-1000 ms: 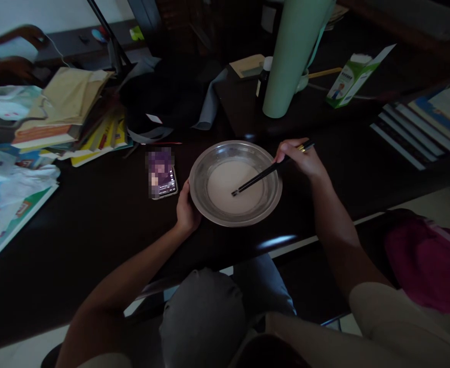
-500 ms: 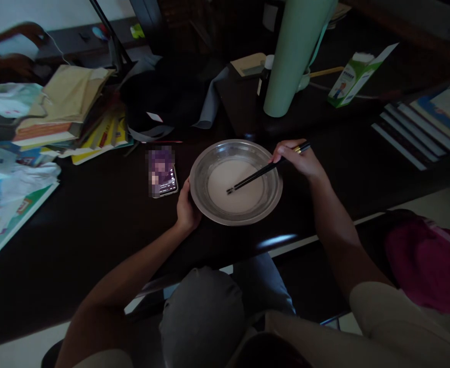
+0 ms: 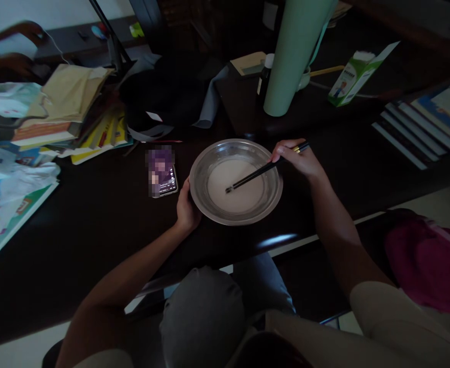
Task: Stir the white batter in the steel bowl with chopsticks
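A round metal bowl (image 3: 197, 199) stands on the dark table, with a pale, milky mixture (image 3: 243, 197) in its bottom. My left hand (image 3: 188, 209) holds the bowl's left side; its thumb lies along the outer wall and the other fingers are hidden beneath. Black chopsticks (image 3: 257, 174) with gold bands are gripped in my right hand (image 3: 293, 156) above the bowl's right rim. Their tips reach down to the middle of the mixture. A lit phone (image 3: 167, 179) lies just left of the bowl.
Behind the bowl stand a tall green flask (image 3: 289, 66), a dark bottle (image 3: 263, 76) and an open green-white carton (image 3: 349, 82). Books (image 3: 69, 102) and a black bag-like item (image 3: 167, 97) lie back left. More books (image 3: 420, 128) are stacked at right. The table edge (image 3: 255, 250) runs close to me.
The chopsticks' tips have shifted very slightly left in the mixture. Both hands and the bowl stay practically where they were.
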Demonstrator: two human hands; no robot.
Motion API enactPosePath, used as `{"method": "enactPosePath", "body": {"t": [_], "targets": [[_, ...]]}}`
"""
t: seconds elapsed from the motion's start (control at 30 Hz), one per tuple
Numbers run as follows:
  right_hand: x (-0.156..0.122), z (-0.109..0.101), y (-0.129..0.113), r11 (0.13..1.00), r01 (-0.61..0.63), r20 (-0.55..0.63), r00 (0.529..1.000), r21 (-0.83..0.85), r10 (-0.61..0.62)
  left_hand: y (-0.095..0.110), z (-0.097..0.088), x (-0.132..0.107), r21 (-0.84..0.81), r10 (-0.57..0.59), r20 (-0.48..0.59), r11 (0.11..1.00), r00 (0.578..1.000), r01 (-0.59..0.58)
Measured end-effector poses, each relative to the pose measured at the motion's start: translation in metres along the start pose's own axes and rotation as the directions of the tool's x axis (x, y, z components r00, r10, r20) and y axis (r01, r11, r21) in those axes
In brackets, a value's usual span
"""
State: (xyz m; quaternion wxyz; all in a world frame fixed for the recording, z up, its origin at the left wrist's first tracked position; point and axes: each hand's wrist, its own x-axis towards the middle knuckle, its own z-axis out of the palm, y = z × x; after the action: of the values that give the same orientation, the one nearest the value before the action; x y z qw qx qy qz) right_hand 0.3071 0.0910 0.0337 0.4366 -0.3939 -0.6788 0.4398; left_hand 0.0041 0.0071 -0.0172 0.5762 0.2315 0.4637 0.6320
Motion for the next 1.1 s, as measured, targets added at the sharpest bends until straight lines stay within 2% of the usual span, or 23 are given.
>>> {"method": "enactPosePath", "body": {"t": [0.23, 0.47, 0.83, 1.1], "targets": [[0.0002, -0.006, 0.0015, 0.999, 0.008, -0.182, 0.983, 0.045, 0.001, 0.0014, 0.0021, -0.001, -0.016, -0.012, 0.009, 1.0, 1.0, 0.012], [-0.0007, 0.0006, -0.0003, 1.0, 0.025, 0.026, 0.999, 0.012, -0.025, 0.0017, 0.0027, -0.0013, -0.025, 0.005, 0.012, 1.0, 1.0, -0.004], [0.002, 0.0018, 0.0012, 0.999, 0.041, -0.016, 0.999, 0.004, -0.041, 0.0002, 0.0005, 0.0002, -0.018, 0.001, 0.029, 1.0, 1.0, 0.0], [0.0008, -0.0054, 0.0017, 0.999, 0.033, -0.225, 0.974, 0.042, -0.023, 0.0001, 0.0011, -0.0002, -0.012, 0.011, 0.027, 1.0, 1.0, -0.011]]}}
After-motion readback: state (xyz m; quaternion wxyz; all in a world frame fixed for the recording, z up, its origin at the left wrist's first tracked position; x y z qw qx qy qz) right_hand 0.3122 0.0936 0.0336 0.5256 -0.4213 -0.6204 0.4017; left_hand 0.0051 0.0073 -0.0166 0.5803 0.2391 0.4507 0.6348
